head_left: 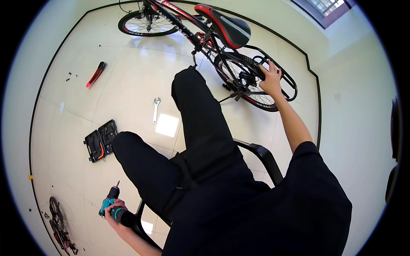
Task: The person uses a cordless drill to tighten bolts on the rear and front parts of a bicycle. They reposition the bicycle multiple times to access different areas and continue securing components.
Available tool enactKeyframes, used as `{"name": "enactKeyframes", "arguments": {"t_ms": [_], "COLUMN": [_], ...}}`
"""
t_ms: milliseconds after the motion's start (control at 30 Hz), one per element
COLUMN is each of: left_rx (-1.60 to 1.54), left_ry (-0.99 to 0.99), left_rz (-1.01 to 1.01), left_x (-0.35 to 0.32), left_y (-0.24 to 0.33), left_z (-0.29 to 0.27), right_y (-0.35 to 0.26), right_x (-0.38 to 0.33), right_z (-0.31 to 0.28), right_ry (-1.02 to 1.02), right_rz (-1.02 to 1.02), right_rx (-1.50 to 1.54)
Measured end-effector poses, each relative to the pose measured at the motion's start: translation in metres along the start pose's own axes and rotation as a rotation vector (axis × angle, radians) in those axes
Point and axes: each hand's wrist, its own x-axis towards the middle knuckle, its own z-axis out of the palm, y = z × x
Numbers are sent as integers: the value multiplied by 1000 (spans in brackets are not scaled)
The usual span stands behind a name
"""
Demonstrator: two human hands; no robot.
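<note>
A teal and black cordless drill (pixel 112 194) is in my left hand (pixel 116 210), with its bit pointing up and away beside my left knee. The fingers of that hand are wrapped round the drill's grip. My right hand (pixel 270 80) reaches out to the black rear rack (pixel 292 82) of a bicycle and rests against it, fingers apart. Below the rack is the rear wheel (pixel 265 104). The black and red bicycle (pixel 181 26) stands in front of me, its saddle (pixel 228 29) raised above the frame.
An adjustable wrench (pixel 156 110) lies on the tiled floor. Left of my knee sits an opened black tool case (pixel 101 140). Farther off are a red and black mudguard-like piece (pixel 96 74) and small loose parts (pixel 70 77). Another bicycle (pixel 57 222) is at lower left. I sit on a chair (pixel 265 160).
</note>
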Motion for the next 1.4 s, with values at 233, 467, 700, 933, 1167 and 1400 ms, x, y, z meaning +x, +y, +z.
{"name": "enactKeyframes", "arguments": {"t_ms": [233,467,700,933,1167,1400], "left_rx": [56,21,-7,-121,-66,-115], "left_ry": [-13,30,56,19,10,3], "left_rz": [-43,-90,71,39,96,89], "left_x": [3,-5,-10,-17,-9,13], "left_y": [14,-7,-32,-29,-22,-6], "left_z": [-6,2,13,4,5,19], "right_y": [1,2,5,8,12,0], "right_x": [-3,-6,-10,-2,7,12], "right_z": [4,-3,-1,6,8,-3], "right_ry": [38,7,-29,-31,-70,-159], "right_rz": [4,28,24,13,1,44], "right_rx": [-5,2,19,47,75,94]}}
